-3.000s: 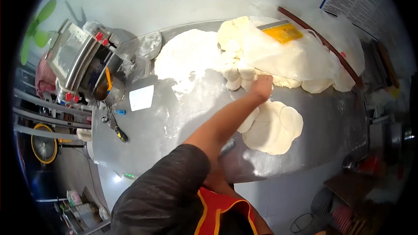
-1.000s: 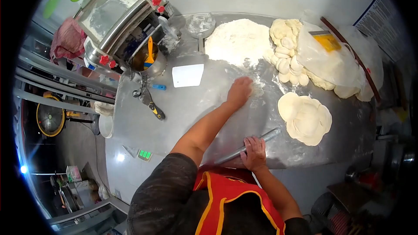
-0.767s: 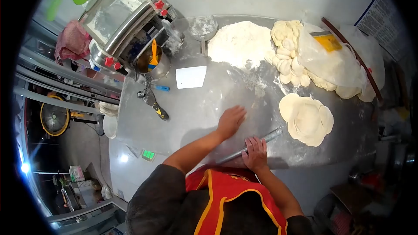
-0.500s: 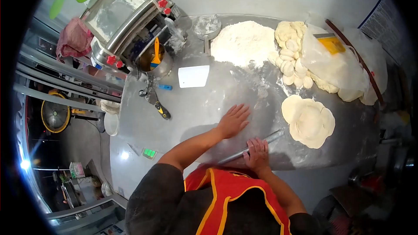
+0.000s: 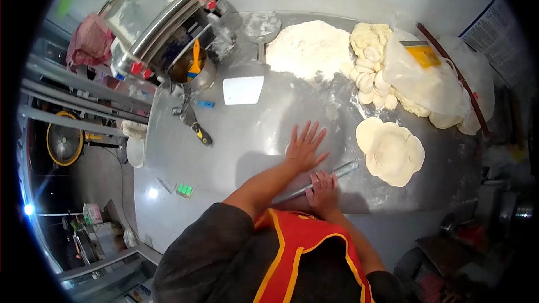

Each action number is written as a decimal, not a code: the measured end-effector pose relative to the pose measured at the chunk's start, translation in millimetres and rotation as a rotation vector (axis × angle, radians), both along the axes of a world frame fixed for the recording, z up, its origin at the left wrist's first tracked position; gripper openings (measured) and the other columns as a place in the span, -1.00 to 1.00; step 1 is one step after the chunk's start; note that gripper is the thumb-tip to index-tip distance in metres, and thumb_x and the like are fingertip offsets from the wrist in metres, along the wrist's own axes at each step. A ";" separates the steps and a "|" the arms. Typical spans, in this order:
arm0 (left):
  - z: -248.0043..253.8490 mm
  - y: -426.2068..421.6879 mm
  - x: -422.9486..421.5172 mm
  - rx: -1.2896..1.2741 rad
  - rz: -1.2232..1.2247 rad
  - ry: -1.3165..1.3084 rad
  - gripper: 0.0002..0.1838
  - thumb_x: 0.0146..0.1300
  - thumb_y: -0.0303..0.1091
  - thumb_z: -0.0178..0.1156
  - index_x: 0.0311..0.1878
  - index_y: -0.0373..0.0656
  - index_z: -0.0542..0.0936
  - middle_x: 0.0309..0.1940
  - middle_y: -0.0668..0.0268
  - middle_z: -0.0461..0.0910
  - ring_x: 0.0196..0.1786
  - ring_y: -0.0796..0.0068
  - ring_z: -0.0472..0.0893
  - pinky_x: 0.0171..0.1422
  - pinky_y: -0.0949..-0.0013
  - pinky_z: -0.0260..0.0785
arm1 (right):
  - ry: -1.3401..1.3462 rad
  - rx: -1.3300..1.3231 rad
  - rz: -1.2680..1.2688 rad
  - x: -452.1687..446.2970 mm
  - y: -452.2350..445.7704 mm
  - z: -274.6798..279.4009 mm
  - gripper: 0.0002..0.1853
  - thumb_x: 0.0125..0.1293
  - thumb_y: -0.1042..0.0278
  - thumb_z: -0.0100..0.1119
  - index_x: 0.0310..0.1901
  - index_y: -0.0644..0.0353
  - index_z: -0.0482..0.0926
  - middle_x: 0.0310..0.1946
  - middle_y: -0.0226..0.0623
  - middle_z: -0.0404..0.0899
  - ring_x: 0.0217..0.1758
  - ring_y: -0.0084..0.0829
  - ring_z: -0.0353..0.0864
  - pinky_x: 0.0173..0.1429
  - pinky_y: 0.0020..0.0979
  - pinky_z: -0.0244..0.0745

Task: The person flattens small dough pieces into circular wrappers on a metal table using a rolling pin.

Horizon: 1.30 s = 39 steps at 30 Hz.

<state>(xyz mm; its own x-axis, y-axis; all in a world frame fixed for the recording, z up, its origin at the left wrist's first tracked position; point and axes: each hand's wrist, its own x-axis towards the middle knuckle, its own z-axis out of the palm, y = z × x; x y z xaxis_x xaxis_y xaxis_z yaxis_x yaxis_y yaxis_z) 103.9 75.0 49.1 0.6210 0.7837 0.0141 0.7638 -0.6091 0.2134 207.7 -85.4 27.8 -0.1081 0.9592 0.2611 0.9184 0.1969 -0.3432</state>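
My left hand (image 5: 305, 150) lies palm down on the steel table (image 5: 247, 132), fingers spread and pointing away from me, holding nothing. Nearer to my body, my right hand (image 5: 324, 192) is closed over a thin metal rolling pin (image 5: 345, 169), which slants along the table's front part. To the right of both hands, flat rounds of pale dough (image 5: 394, 154) overlap in a loose cluster, apart from my fingers.
A flour heap (image 5: 310, 49) lies at the back beside a metal scoop (image 5: 261, 28). Several dough pieces (image 5: 368, 81) sit partly under plastic sheeting (image 5: 418, 73). A white card (image 5: 242, 90), a scraper (image 5: 201, 133) and a dough machine (image 5: 149, 19) are on the left.
My left hand has slid a little to the right, with its fingers now spread wider and turned away from me. My right hand stays on the rolling pin. The view has shifted slightly.
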 end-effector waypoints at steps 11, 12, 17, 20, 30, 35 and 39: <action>7.2 -47.7 -83.6 -0.192 0.025 -0.356 -0.65 0.20 -0.35 0.23 0.03 -0.26 0.57 -0.12 0.16 0.57 0.08 0.04 0.51 0.18 0.04 0.35 | -0.071 -0.131 0.231 61.4 19.1 39.9 -0.56 0.01 0.31 0.41 -0.01 0.08 0.60 -0.07 -0.26 0.51 0.08 -0.16 0.47 0.42 0.08 0.20; 2.5 -56.7 -89.6 -0.176 0.085 -0.320 -0.60 0.20 -0.34 0.23 0.10 -0.27 0.54 -0.02 0.12 0.55 0.15 0.03 0.48 0.26 0.05 0.31 | -0.032 -0.110 0.196 51.5 16.9 40.2 -0.56 0.00 0.31 0.42 -0.02 0.08 0.60 -0.08 -0.25 0.51 0.06 -0.15 0.48 0.42 0.07 0.21; -0.4 -106.4 -130.8 0.061 0.242 -0.196 -0.38 0.26 -0.25 0.23 0.34 -0.34 0.37 0.31 -0.02 0.41 0.42 0.02 0.33 0.54 -0.01 0.10 | 0.057 -0.083 0.043 20.4 11.5 8.8 -0.44 0.07 0.31 0.40 0.16 0.14 0.53 0.10 -0.16 0.51 0.23 -0.11 0.45 0.47 0.08 0.14; 18.7 -111.1 -127.6 -0.063 0.283 -0.274 -0.32 0.27 -0.25 0.22 0.39 -0.37 0.30 0.43 -0.06 0.26 0.52 0.00 0.19 0.61 -0.07 -0.05 | 0.021 -0.082 -0.050 2.8 15.9 19.3 -0.35 0.20 0.22 0.30 0.32 0.19 0.38 0.33 -0.10 0.37 0.44 -0.09 0.29 0.53 0.14 -0.01; 2.1 51.2 -89.0 0.152 0.340 0.048 -0.34 0.48 0.02 -0.08 0.51 -0.14 0.20 0.55 0.09 0.07 0.61 0.04 -0.03 0.59 -0.19 -0.19 | -0.222 -0.038 -0.156 21.2 180.8 21.3 -0.36 0.38 0.12 0.08 0.43 0.19 0.26 0.48 -0.13 0.21 0.58 -0.12 0.07 0.54 0.23 -0.14; -3.6 86.3 -80.9 0.179 0.372 -0.014 -0.32 0.51 0.06 -0.16 0.55 -0.12 0.14 0.58 0.16 0.03 0.62 0.08 -0.06 0.61 -0.16 -0.27 | -0.140 0.065 -0.145 28.6 210.6 13.9 -0.33 0.35 0.14 0.12 0.44 0.18 0.25 0.46 -0.15 0.25 0.57 -0.11 0.10 0.53 0.23 -0.11; 5.1 6.8 -104.5 0.045 0.247 0.012 -0.30 0.48 0.04 -0.09 0.54 -0.17 0.15 0.56 0.13 0.08 0.60 0.06 0.02 0.63 -0.11 -0.25 | -0.158 0.002 0.014 18.9 125.0 20.6 -0.32 0.31 0.16 0.15 0.43 0.18 0.26 0.45 -0.12 0.27 0.56 -0.13 0.13 0.53 0.21 -0.09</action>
<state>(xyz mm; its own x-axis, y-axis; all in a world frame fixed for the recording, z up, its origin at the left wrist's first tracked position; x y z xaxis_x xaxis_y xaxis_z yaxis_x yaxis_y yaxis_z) -0.6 81.8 54.2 0.4108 0.9106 0.0462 0.8932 -0.4121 0.1800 226.5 39.7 48.5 -0.1617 0.9568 0.2418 0.9580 0.2110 -0.1943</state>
